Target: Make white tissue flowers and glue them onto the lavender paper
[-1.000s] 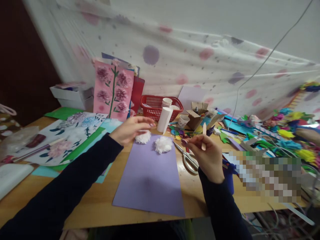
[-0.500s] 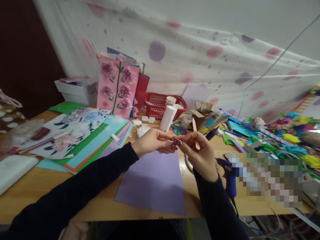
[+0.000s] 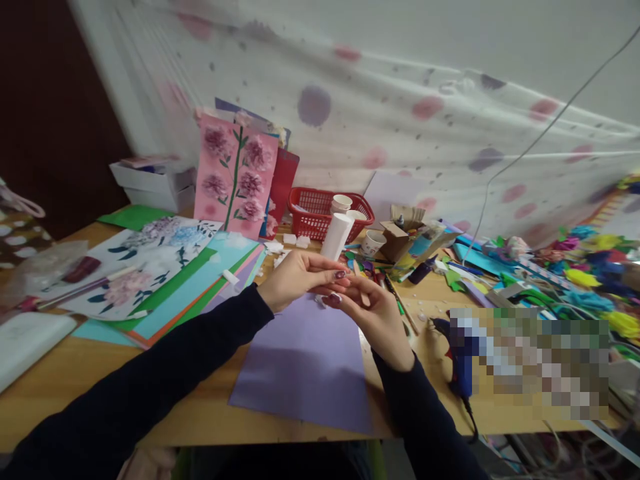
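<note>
My left hand (image 3: 295, 279) and my right hand (image 3: 376, 317) meet over the purple sheet of paper (image 3: 305, 367), fingertips touching or nearly so. The left fingers are pinched together; what they hold is too small and hidden to name. A flat wooden craft stick (image 3: 357, 268) runs through the fingers of my right hand, mostly covered by them. Its thumb and fingertips are closed near the left fingers. Just below the fingertips a small whitish bit (image 3: 321, 302) shows.
To the left lie coloured paper sheets (image 3: 200, 293) and a flower picture (image 3: 165, 260). A red basket (image 3: 310, 217), a white roll (image 3: 336, 237) and a paper cup (image 3: 373, 243) stand behind. At right is a blue glue gun (image 3: 463, 367) with its cord.
My right hand has moved left and slightly down, closer to the left hand. The craft stick has tipped from nearly upright to slanting left and is more hidden by the fingers.
</note>
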The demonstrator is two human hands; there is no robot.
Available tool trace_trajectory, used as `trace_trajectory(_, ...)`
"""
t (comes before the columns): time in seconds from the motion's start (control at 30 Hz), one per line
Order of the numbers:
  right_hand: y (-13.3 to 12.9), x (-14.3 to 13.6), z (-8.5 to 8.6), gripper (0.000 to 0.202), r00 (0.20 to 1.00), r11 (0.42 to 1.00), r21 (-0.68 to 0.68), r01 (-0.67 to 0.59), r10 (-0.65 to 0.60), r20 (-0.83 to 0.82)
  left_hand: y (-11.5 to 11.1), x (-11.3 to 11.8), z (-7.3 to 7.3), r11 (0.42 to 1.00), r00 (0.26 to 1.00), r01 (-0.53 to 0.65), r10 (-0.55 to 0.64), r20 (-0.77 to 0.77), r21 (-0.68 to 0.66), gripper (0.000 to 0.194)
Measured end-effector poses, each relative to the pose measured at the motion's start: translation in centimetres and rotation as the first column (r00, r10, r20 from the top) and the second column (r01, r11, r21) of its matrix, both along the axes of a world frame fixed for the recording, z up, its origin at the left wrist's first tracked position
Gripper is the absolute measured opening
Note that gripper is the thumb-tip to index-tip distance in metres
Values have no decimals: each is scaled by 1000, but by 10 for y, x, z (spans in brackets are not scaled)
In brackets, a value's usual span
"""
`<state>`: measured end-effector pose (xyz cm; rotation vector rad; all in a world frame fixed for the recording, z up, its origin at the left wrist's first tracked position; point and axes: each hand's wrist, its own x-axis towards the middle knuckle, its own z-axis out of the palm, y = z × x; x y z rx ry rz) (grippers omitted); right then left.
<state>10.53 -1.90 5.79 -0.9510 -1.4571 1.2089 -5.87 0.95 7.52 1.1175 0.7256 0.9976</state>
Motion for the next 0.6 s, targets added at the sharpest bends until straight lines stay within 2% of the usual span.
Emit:
trace_trajectory(0.17,2,5,-4,38,997,990,-118,73,-74,-4,2,-2,-1,995,999,34,-33,-11,90,17)
trace_trajectory(0.3,3,14,-6,34,991,990,-67,127,-129,-23,7,-4,-2,992,997,31,-22,-75,125,21)
trace_trajectory(0.4,3,14,-8,25,963,960,87,264,-259,-68,6,-3,-3,991,991,-30,46,-125,130,20)
trace_trajectory(0.47,2,12,-9,16,935,899,267,347,-354,-24,3,-1,-4,993,987,-45,60,-146,106,20)
trace_trajectory(0.53,1,11,-9,9,913,828,462,317,-398,87,0,2,-4,997,987,-47,57,-153,64,24)
trace_trajectory(0.6,0,10,-7,10,908,794,586,164,-353,224,-3,4,-4,998,989,-58,60,-138,20,32)
